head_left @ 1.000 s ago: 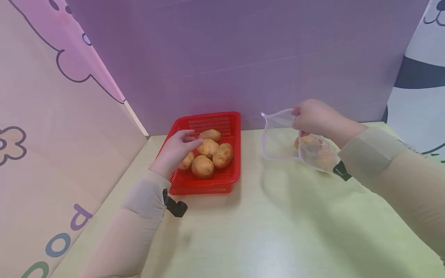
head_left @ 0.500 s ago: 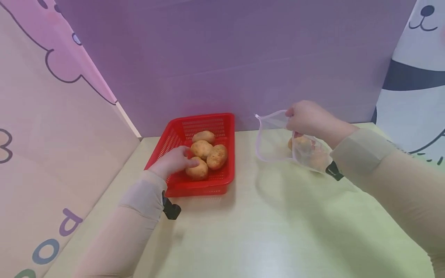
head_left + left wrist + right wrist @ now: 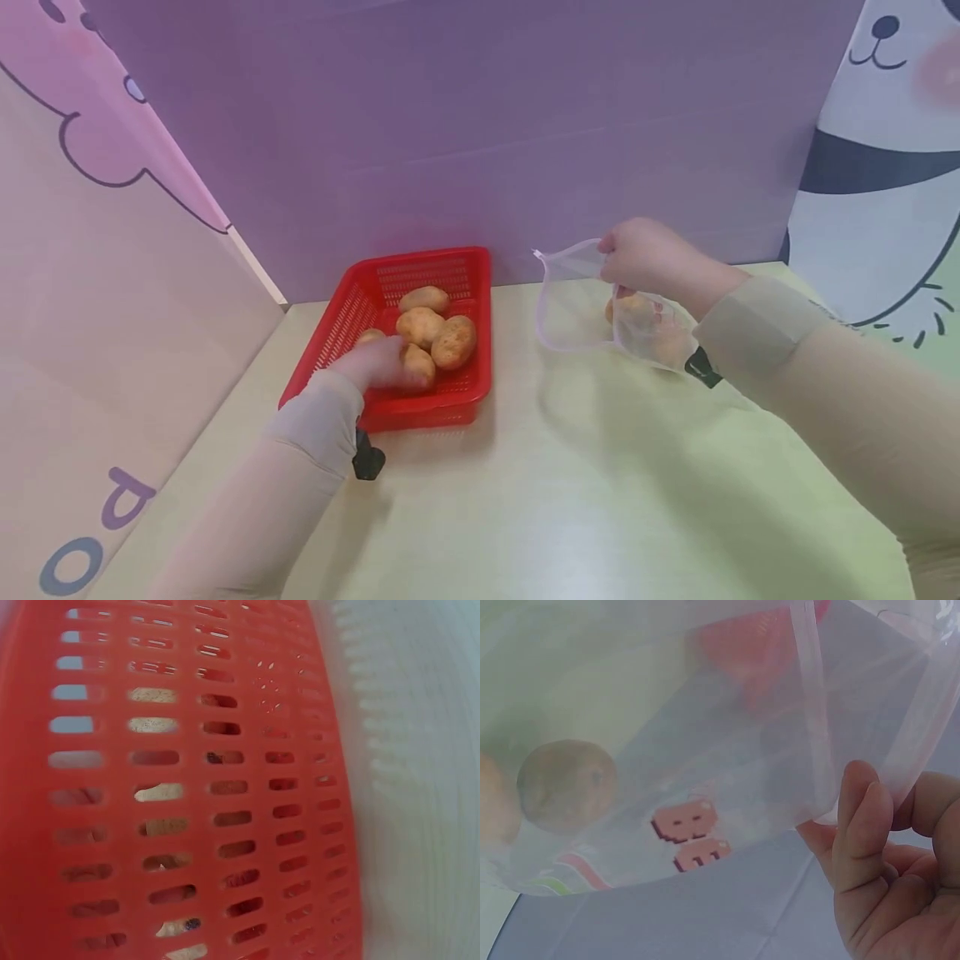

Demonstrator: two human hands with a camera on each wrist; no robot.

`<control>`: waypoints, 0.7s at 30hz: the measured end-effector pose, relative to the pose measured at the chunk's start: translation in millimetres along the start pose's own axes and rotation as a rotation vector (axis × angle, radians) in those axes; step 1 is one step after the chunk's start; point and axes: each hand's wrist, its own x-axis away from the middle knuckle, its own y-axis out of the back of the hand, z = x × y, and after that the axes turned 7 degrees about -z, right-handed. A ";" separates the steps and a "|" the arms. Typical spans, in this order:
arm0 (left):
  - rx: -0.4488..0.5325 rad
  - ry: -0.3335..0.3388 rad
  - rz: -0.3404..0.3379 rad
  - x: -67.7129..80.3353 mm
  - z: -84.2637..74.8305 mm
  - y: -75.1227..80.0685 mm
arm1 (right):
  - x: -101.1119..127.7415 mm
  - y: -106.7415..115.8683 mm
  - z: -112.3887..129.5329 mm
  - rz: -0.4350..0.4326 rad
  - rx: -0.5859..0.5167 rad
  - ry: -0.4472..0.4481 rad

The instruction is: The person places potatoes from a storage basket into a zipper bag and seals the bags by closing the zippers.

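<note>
In the head view my left hand (image 3: 377,363) reaches over the near left side of a red slotted basket (image 3: 420,415). Its slightly blurred fingers curl round a potato (image 3: 417,365). Several other potatoes lie in the basket, including a speckled one (image 3: 453,342) just to the right. The left wrist view is filled by the basket's wall (image 3: 199,772), which hides most of that hand. My right hand (image 3: 647,257) pinches the rim of a clear zip bag (image 3: 573,304) and holds its mouth open. Potatoes, one of them round (image 3: 568,786), rest inside the bag.
Basket and bag stand apart on a pale table (image 3: 525,500). A purple wall (image 3: 480,125) rises behind them. Printed panels with cartoon figures close off the left and right sides.
My left hand has come down into the basket, and its fingers have closed round the nearest potato. The right hand keeps its hold on the bag. The head view has shifted somewhat to the right.
</note>
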 end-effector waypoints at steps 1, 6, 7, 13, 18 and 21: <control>0.001 0.000 0.000 -0.4 1.6 -0.1 | 0.1 -0.7 0.8 -0.001 -0.006 -0.007; 0.074 0.060 -0.007 6.5 8.8 2.3 | -3.8 -6.7 5.4 0.009 -0.050 -0.030; 0.071 0.060 -0.009 7.1 9.6 2.8 | -4.7 -7.7 5.8 0.009 -0.046 -0.027; 0.039 0.073 -0.012 6.0 10.8 4.0 | -7.0 -10.9 6.3 0.008 -0.040 -0.012; -0.013 0.074 -0.016 4.7 10.5 4.6 | -6.8 -11.3 5.9 0.004 -0.034 -0.002; 0.001 0.097 -0.015 6.1 11.5 6.4 | -6.8 -11.0 5.8 0.002 -0.031 0.002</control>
